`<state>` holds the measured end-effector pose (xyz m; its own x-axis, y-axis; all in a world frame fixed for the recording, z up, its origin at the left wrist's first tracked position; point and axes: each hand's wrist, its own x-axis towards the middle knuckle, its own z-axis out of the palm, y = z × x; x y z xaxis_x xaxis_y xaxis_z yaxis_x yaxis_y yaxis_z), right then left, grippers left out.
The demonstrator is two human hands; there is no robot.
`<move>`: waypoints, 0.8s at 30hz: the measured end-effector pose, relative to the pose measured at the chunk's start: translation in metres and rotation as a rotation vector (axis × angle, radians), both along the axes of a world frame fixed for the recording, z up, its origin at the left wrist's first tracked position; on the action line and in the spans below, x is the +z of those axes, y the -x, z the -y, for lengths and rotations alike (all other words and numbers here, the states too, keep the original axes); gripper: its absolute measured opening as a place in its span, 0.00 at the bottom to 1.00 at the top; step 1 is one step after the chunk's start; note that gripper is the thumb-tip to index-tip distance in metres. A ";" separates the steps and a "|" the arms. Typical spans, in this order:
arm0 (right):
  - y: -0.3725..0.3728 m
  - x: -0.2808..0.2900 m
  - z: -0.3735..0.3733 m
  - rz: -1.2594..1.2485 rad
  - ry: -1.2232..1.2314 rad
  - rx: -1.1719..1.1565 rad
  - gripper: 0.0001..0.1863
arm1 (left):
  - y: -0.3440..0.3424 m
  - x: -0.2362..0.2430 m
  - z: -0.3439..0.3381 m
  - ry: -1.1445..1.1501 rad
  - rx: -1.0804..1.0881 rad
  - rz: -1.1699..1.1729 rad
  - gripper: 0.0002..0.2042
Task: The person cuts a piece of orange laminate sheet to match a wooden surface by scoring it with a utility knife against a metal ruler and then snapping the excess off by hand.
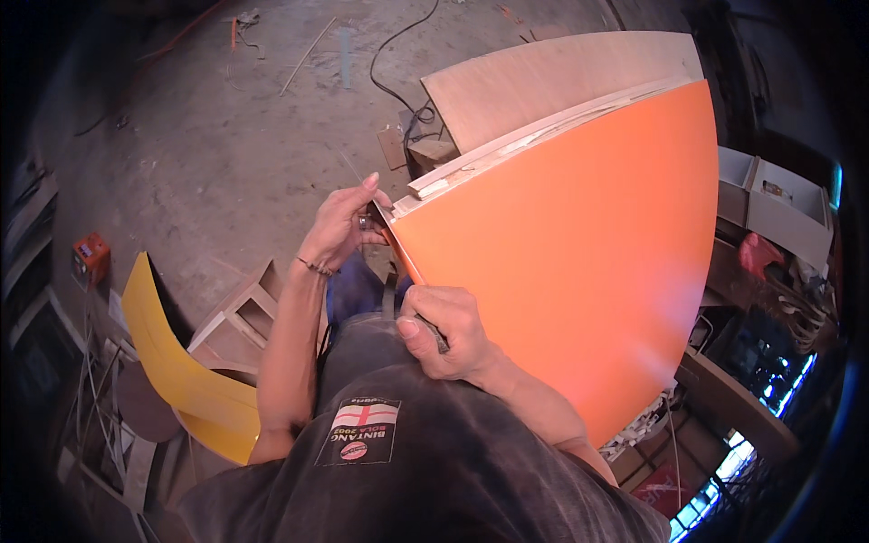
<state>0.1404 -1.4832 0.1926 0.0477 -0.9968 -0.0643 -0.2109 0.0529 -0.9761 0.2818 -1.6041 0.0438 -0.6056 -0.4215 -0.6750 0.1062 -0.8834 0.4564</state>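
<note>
A large orange panel (570, 253) with a curved outer edge fills the right middle. Pale, layered wood (489, 149) shows along its upper edge, with a bare plywood board (561, 90) behind. My left hand (348, 226) pinches a thin strip (378, 206) at the panel's upper left corner; some of its fingertips are hidden behind it. My right hand (444, 333) is lower on the same short edge, closed round a dark object (436, 337), perhaps a tool, mostly hidden by the fingers.
At lower left lie a curved yellow panel (172, 353) and wooden frames (240, 317), near an orange-black box (90, 256). A black cable (389, 90) crosses the concrete floor. Pale boxes (778, 204) and clutter stand beyond the orange panel at right.
</note>
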 end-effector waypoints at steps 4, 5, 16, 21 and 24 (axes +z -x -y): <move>0.002 -0.003 0.002 -0.022 0.017 -0.027 0.13 | 0.002 -0.005 0.001 0.009 -0.003 0.007 0.23; 0.002 -0.003 0.002 -0.024 0.014 -0.039 0.13 | 0.001 -0.003 0.002 0.000 -0.011 0.008 0.22; -0.005 -0.015 -0.002 -0.061 0.040 -0.079 0.15 | 0.001 0.003 0.003 0.019 -0.009 0.040 0.23; -0.004 -0.020 -0.004 -0.084 -0.003 -0.119 0.16 | 0.004 -0.001 0.002 0.040 -0.007 0.078 0.23; -0.004 -0.017 -0.003 -0.091 -0.017 -0.106 0.16 | 0.004 0.000 0.000 0.043 0.009 0.075 0.23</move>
<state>0.1447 -1.4799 0.1752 -0.0644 -0.9946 -0.0809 -0.2911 0.0963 -0.9518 0.2779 -1.6045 0.0433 -0.5500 -0.4558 -0.6999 0.0776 -0.8622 0.5005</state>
